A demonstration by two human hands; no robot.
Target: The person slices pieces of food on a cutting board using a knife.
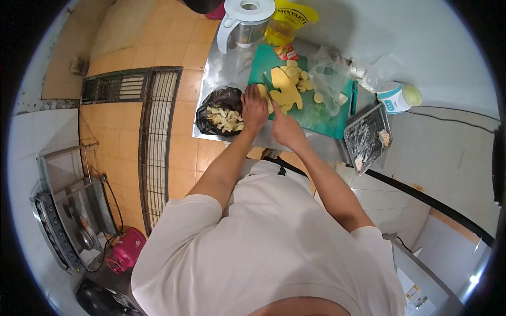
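On the green cutting board (321,124), my left hand (254,109) presses its fingers against a yellow potato piece (263,94), holding it down. My right hand (287,129) is closed, its index finger stretched forward along a knife (267,80). The handle is hidden in the hand, and only part of the dark blade shows between the pieces. Large flat yellow potato slices (285,84) and several smaller rounds (304,84) lie right of the blade. Left of my left hand, a black plastic bag (211,100) holds pale cut pieces (225,119).
A clear plastic bag (325,79) and a red packet (286,52) lie on the board. Behind stand a white-lidded jug (247,23) and a yellow oil pouch (284,26). A green-handled tool (353,97), a smeared clear tray (367,137) and a white tub (391,97) are at the right.
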